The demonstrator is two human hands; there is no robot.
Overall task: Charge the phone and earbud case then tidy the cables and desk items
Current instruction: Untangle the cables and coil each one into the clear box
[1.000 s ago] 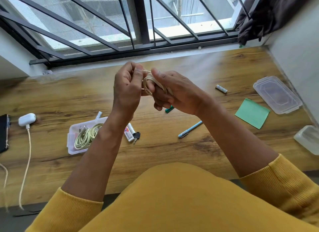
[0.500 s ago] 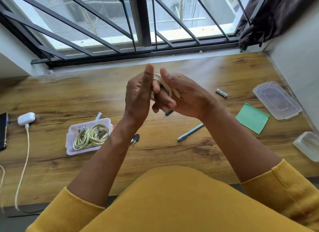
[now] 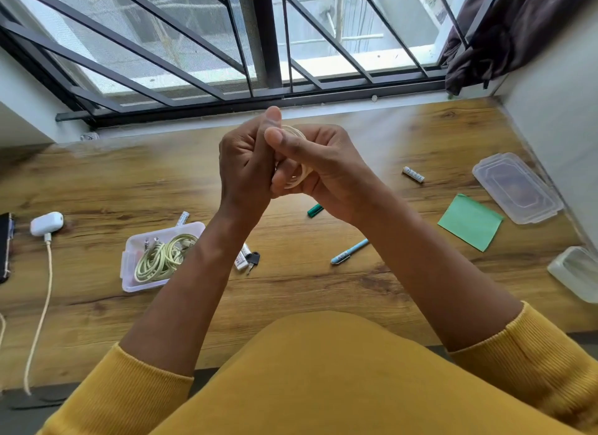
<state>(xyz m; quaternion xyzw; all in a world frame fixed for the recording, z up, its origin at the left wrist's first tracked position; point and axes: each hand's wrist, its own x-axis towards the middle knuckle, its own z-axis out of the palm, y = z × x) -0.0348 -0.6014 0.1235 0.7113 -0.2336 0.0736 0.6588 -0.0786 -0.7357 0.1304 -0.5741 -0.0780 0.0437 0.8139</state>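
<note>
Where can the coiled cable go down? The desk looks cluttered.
Bare wood lies between the earbud case and cable box, and behind the hands. It is crowded around the key, blue pen and green notes.

Bright daylight pours through the barred window [image 3: 226,39], washing out the view outside. The wooden desk [image 3: 323,289] shows a pale sheen near the sill. Wide-angle bending curves the edges; slight softness overall.

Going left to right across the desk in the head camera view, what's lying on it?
Phone → earbud case → tub of coiled cables → key → green cap → blue pen → battery → green sticky note → clear lid.
</note>
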